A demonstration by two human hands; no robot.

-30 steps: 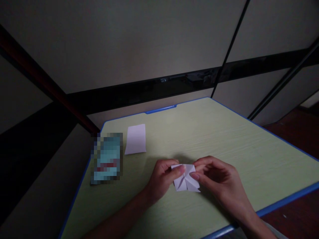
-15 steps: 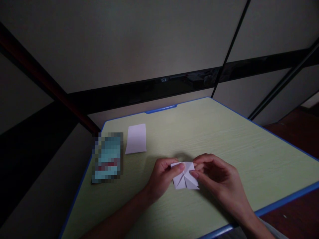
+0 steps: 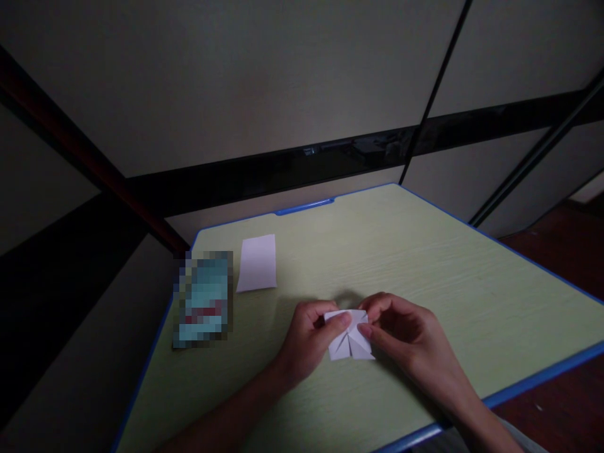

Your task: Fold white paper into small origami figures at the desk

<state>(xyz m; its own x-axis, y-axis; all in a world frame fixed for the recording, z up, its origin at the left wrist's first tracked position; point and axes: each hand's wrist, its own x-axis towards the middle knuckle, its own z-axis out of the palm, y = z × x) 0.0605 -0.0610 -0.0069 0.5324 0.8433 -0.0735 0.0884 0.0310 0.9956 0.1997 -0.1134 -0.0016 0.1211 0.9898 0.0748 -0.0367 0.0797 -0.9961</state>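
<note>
A small piece of folded white paper, creased into triangular flaps that meet near its middle, is held just above the table. My left hand grips its left side, the thumb flat on top and the fingers behind. On the right edge, my right hand pinches the paper between thumb and bent fingers. Parts of the fingers of both hands are hidden behind the paper. Farther back on the left lies a white paper rectangle, which neither hand touches.
The pale wooden table has a blue rim, with a blue strip at its far edge. A pixelated, blurred flat item lies on the left. Behind the table stand grey panels with a black band.
My right hand has shifted slightly left, its fingers closer in behind the paper's upper right corner. The left hand keeps its hold almost unchanged.
</note>
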